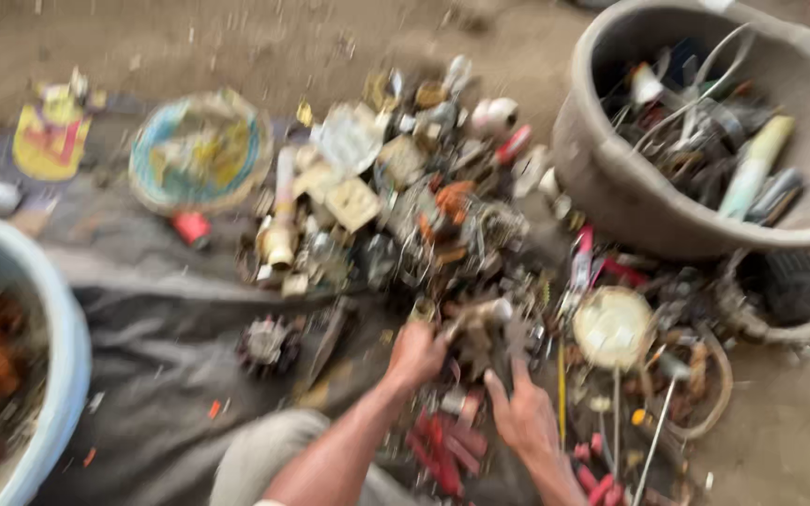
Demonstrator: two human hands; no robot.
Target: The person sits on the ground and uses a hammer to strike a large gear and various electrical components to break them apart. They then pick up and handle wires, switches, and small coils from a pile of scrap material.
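Head view, blurred: a flat yellow-and-red package [49, 141] lies at upper left on the dirt floor [236, 37], with a round blue-and-yellow plate [201, 150] just right of it. A grey tub [611, 178] of scrap fills the upper right. At lower centre, the left hand [414, 356] has its grip closed on a scrap metal piece [475, 328] in the junk heap [405, 215]. The right hand [522, 417] touches that piece with fingers spread; whether it grips, I cannot tell.

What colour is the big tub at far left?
Pale blue tub, seen in the head view.
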